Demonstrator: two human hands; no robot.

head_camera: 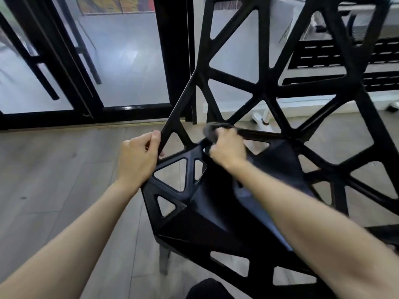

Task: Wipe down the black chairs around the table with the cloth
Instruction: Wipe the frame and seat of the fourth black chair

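Observation:
A black chair (216, 216) with a lattice of triangular cut-outs fills the middle and right of the head view, its backrest rising to the top edge. My left hand (138, 156) grips the left edge strut of the backrest just above the seat. My right hand (226, 147) holds a dark grey cloth (212, 131) bunched against a strut where backrest and seat meet. Most of the cloth is hidden under my fingers.
Black-framed glass doors (121, 61) stand behind the chair at the left, with a black threshold along the wooden floor (54, 169). A white unit with black slotted panels (323, 55) stands at the back right. Open floor lies to the left of the chair.

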